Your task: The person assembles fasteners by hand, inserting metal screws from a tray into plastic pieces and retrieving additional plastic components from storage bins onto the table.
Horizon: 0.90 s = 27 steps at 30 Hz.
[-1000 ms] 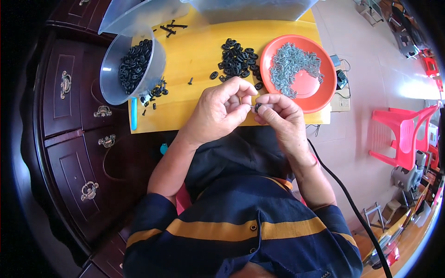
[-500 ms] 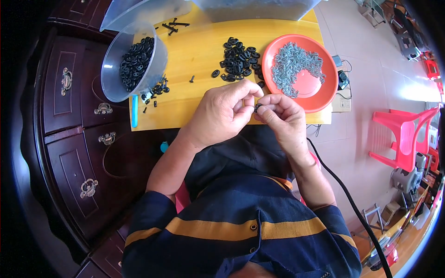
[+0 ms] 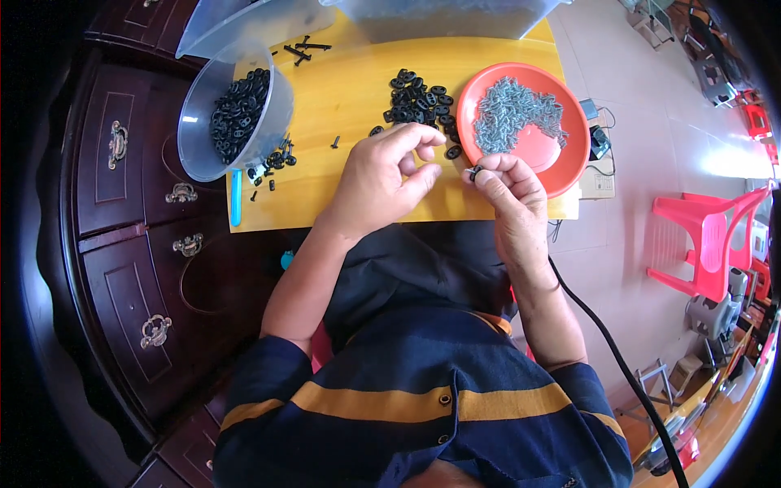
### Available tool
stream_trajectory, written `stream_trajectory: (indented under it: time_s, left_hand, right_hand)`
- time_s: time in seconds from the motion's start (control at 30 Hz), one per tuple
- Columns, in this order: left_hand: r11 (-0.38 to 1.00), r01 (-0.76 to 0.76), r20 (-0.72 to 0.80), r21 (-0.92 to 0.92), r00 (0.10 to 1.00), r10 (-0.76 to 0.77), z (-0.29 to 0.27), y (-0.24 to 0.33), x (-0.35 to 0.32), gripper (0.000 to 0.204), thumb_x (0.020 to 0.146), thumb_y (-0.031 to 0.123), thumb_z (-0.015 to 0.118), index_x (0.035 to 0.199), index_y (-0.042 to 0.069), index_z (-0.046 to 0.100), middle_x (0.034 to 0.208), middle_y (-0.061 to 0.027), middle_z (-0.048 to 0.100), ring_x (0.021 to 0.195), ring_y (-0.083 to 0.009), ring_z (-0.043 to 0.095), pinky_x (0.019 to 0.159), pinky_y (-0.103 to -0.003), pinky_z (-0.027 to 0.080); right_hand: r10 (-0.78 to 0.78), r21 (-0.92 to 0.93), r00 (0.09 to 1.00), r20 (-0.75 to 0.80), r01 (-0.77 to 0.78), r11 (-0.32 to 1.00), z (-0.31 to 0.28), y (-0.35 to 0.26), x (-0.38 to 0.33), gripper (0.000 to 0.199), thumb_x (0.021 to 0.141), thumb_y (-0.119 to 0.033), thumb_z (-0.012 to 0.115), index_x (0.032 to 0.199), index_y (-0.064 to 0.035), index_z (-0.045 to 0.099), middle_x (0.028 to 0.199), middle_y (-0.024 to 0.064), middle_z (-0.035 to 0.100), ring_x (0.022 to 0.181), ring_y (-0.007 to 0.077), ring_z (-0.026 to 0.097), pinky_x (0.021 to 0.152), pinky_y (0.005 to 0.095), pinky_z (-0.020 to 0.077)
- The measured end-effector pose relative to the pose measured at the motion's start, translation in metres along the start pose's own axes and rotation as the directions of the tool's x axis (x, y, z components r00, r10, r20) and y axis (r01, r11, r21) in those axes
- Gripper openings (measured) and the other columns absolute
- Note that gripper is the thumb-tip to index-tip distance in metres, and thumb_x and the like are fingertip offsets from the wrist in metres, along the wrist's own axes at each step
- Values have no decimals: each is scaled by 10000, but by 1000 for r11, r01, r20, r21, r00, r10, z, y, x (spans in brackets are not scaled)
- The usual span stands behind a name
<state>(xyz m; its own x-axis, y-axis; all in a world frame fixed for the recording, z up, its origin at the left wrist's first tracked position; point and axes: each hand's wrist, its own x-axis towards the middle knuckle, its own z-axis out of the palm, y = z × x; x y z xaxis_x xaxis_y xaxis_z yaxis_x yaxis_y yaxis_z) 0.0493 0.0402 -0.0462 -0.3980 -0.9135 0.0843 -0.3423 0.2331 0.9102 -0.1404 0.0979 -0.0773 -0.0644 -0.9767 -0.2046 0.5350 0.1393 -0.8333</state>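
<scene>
My right hand (image 3: 506,185) pinches a small black part (image 3: 475,172) between thumb and fingers, just in front of the orange plate (image 3: 569,167) of grey screws (image 3: 514,114). A short way to its left my left hand (image 3: 382,179) hovers over the yellow board (image 3: 350,89), fingers curled loosely and holding nothing I can see. A loose heap of black ring-shaped parts (image 3: 419,99) lies just beyond both hands.
A clear grey bowl (image 3: 203,138) of black parts stands at the board's left end, with assembled black pieces (image 3: 277,156) and a blue pen (image 3: 236,198) beside it. Clear plastic tubs (image 3: 439,18) stand at the back. Dark wooden drawers (image 3: 122,244) are left, a pink plastic chair (image 3: 716,236) right.
My hands, joined together over the board's front edge before, have come apart. The right hand keeps the small black part; the left has drawn slightly leftward.
</scene>
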Motion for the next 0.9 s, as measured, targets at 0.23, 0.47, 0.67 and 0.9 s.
stream_trajectory:
  time_s: [0.23, 0.47, 0.67, 0.9]
  left_hand:
    - [866, -125, -49, 484, 984, 169, 29, -33, 10, 214, 824, 196, 776, 970, 67, 689, 922, -90, 685, 796, -300, 695, 665, -395, 554]
    - [819, -113, -84, 562, 978, 192, 44, -35, 19, 184, 812, 195, 764, 937, 86, 683, 890, -74, 664, 775, -315, 682, 657, -415, 553]
    - [845, -112, -76, 523, 981, 177, 42, -46, 16, 154, 808, 133, 739, 905, 76, 633, 858, -83, 643, 747, -324, 663, 632, -434, 536]
    - [982, -54, -127, 182, 989, 78, 28, -33, -3, 179, 841, 45, 723, 966, 46, 595, 763, -56, 617, 615, -180, 611, 578, -312, 498]
  right_hand:
    - [-30, 43, 998, -63, 33, 999, -3, 2, 0, 135, 969, -9, 611, 1102, -17, 626, 991, 57, 691, 955, 153, 681, 922, 293, 514]
    - [-47, 94, 992, -120, 58, 994, -6, 0, 4, 131, 968, -3, 605, 1098, -9, 621, 1013, 60, 681, 962, 143, 671, 931, 288, 507]
    - [-39, 100, 995, -92, 49, 994, -10, 2, 6, 135, 966, 2, 604, 1099, -13, 623, 1013, 51, 672, 963, 142, 671, 923, 286, 509]
    - [56, 32, 998, 36, -57, 998, 0, 4, -3, 127, 971, -15, 616, 1097, -12, 624, 992, 47, 680, 958, 141, 675, 916, 282, 514]
